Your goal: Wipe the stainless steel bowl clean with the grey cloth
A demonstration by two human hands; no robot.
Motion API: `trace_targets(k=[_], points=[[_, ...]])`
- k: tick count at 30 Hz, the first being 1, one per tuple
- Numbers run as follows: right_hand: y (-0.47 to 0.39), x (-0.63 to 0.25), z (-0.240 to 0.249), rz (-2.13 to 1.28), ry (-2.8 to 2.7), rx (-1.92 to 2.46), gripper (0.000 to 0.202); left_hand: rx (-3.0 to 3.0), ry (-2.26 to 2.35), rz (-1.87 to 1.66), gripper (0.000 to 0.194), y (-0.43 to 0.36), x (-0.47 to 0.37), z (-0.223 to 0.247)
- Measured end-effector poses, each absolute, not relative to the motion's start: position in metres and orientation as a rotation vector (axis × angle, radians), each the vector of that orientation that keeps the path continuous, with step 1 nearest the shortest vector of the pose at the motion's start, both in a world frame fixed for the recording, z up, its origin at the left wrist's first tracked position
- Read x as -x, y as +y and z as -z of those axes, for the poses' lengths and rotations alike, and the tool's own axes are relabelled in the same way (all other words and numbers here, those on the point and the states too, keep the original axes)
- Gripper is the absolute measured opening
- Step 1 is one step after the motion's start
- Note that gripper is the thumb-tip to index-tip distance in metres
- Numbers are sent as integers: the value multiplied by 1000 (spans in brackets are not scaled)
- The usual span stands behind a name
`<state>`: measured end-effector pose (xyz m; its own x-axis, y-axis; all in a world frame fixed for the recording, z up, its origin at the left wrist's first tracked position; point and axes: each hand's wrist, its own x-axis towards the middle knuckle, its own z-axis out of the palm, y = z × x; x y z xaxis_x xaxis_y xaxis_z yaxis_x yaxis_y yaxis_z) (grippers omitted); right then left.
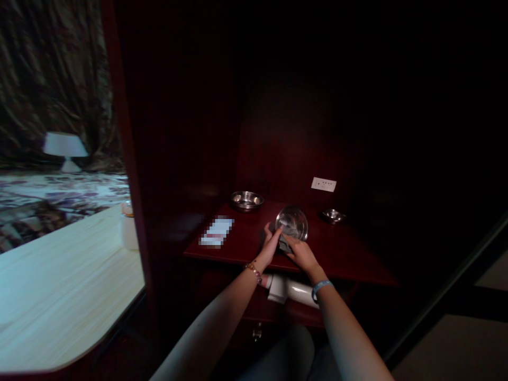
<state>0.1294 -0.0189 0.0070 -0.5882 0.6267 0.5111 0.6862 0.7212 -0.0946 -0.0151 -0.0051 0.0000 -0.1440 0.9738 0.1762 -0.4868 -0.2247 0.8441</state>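
A shiny metal bowl (300,218) is tilted up over the dark red shelf, its inside facing me. My left hand (271,243) grips the bowl's lower left rim. With my right hand (301,253) I press a grey cloth (284,244) against the bowl at its lower edge; the fingers are partly hidden by the cloth. A second metal bowl (246,201) sits on the shelf at the back left. To the right stands a smaller metal bowl (333,216).
The dark red shelf (246,248) has a blurred white sheet (217,232) on its left. A power socket (324,184) is on the back wall. Below lies a white roll (299,292). Left of the partition are a pale table (71,286), a white jar (129,233) and a lamp (65,145).
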Motion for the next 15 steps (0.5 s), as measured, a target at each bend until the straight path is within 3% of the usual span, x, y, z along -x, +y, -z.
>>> trace_targets(k=[4, 8, 15], points=[[-15, -129, -5, 98, -2405, 917, 69, -991, 640, -1568, 52, -8, 16, -3], [-15, -127, -6, 105, -2419, 890, 65, -927, 601, -1614, 54, -8, 16, -4], [-25, -127, -16, 234, -2514, 950, 78, -715, 698, -1661, 64, 0, 17, -6]])
